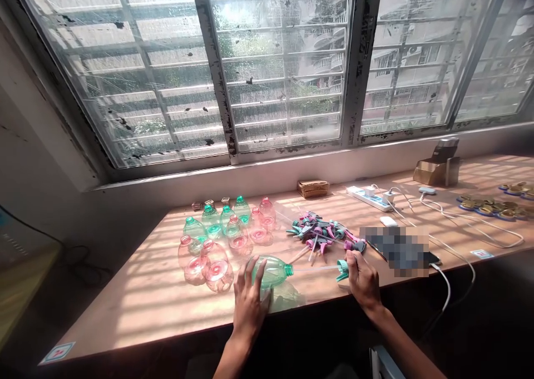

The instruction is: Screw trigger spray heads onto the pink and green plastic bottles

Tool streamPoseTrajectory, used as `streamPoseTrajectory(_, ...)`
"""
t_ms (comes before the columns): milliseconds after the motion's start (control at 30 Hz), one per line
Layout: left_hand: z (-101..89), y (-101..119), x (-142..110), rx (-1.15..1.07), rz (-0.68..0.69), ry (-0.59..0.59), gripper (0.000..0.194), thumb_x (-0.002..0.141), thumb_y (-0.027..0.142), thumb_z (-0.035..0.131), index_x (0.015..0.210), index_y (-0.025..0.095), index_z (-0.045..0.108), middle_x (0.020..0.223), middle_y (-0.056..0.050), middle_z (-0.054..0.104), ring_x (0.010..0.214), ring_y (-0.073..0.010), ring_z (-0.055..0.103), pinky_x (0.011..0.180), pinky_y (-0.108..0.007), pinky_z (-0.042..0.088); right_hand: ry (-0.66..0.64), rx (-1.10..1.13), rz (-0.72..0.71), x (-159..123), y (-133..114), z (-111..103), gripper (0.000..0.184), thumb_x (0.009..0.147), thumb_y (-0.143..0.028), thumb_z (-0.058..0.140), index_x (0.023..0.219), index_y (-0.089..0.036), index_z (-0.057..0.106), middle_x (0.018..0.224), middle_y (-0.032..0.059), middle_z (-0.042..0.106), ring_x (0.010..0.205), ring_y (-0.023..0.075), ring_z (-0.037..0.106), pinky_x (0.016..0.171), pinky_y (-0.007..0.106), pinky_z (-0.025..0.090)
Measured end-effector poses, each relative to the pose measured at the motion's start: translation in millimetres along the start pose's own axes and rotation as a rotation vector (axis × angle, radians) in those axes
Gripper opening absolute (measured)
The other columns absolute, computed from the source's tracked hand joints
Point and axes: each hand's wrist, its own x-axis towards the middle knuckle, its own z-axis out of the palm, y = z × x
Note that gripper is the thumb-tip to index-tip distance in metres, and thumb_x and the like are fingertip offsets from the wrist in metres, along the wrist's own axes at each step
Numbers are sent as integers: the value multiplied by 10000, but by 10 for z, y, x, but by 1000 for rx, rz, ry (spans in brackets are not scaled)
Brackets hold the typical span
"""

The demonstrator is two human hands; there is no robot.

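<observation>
My left hand (249, 295) is wrapped round a see-through green plastic bottle (271, 272), tilted on its side with its neck towards the right. My right hand (364, 281) grips a green trigger spray head (342, 269). From that head a thin pale dip tube (315, 268) runs left to the bottle's mouth; whether its tip is inside I cannot tell. Beyond the bottle lies a heap of pink, green and grey spray heads (317, 231). Several uncapped pink bottles (217, 265) and green bottles (212, 223) stand upright to the left.
A small brown box (314, 188) sits by the wall below the window. On the right are a white power strip (369, 197), charging cables (471, 262), a partly blurred phone-like device (400, 251), gold-coloured pieces on blue bases (488, 206) and a cardboard holder (437, 170).
</observation>
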Motion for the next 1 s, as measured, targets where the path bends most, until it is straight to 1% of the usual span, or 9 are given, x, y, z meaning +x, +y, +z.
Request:
streamPoseTrajectory(133, 23, -18, 12, -76, -11, -24, 678, 961, 140, 642, 1576, 292, 398, 1612, -149, 470, 1510, -380, 388, 1222, -615, 297, -142, 104, 68, 76, -154, 77, 234, 1025, -345, 672, 1194, -184, 692, 1191, 73, 737, 975, 236, 734, 844, 436, 632)
streamPoseTrajectory(300, 82, -82, 12, -214, 40, -99, 895, 927, 347, 762, 1650, 342, 236, 1728, -126, 302, 1608, -396, 201, 1237, -592, 338, -519, 384, 169, 126, -515, 395, 255, 1022, -362, 677, 1195, -175, 692, 1148, 58, 745, 917, 227, 744, 792, 408, 643)
streamPoseTrajectory(400, 123, -124, 34, -310, 48, -125, 712, 1021, 361, 621, 1638, 397, 268, 1741, -78, 291, 1630, -365, 164, 1237, -565, 364, -705, 544, 231, 113, -616, 531, 275, 1025, -365, 672, 1222, -173, 682, 1167, 66, 742, 925, 229, 746, 791, 411, 646)
streamPoseTrajectory(500, 136, -119, 86, -419, -11, -87, 486, 1073, 324, 497, 1548, 396, 430, 1715, -62, 326, 1614, -323, 244, 1255, -543, 347, -816, 650, 232, 87, -652, 547, 283, 1030, -360, 664, 1252, -184, 670, 1217, 80, 731, 977, 239, 741, 837, 438, 640)
streamPoseTrajectory(600, 119, -62, 132, -511, -171, 13, 304, 1067, 387, 508, 1358, 327, 573, 1725, -74, 212, 1602, -342, 251, 1255, -577, 329, -900, 684, 175, 64, -709, 514, 286, 1008, -329, 695, 1255, -186, 669, 1240, 82, 722, 1049, 263, 725, 899, 480, 619)
streamPoseTrajectory(667, 114, -28, 143, -571, -287, 62, 302, 1027, 463, 578, 1274, 288, 578, 1731, -90, 140, 1597, -378, 237, 1205, -571, 402, -948, 667, 137, 49, -766, 505, 433, 878, -277, 838, 1274, -224, 671, 1188, 59, 732, 1040, 264, 714, 902, 451, 607)
streamPoseTrajectory(767, 134, -23, 144, -690, -418, 46, 499, 998, 564, 585, 1386, 273, 467, 1651, -167, 332, 1392, -361, 558, 1003, -480, 584, -974, 616, 106, 27, -839, 513, 701, 672, -166, 937, 1309, -297, 673, 1120, 24, 734, 905, 229, 695, 820, 362, 582)
streamPoseTrajectory(833, 144, -38, 157, -749, -489, 23, 560, 1035, 557, 518, 1480, 246, 384, 1536, -179, 491, 1198, -309, 692, 952, -475, 606, -965, 577, 90, 14, -862, 516, 692, 674, -167, 908, 1313, -301, 679, 1137, 29, 727, 868, 224, 679, 801, 356, 563)
streamPoseTrajectory(1000, 66, -5, 244, -759, -519, -26, 419, 986, 448, 674, 1311, 191, 612, 1317, -101, 645, 1201, -300, 638, 1016, -537, 531, -907, 470, 57, -21, -874, 500, 600, 709, -244, 891, 1277, -262, 699, 1132, 61, 744, 1034, 309, 669, 893, 397, 533)
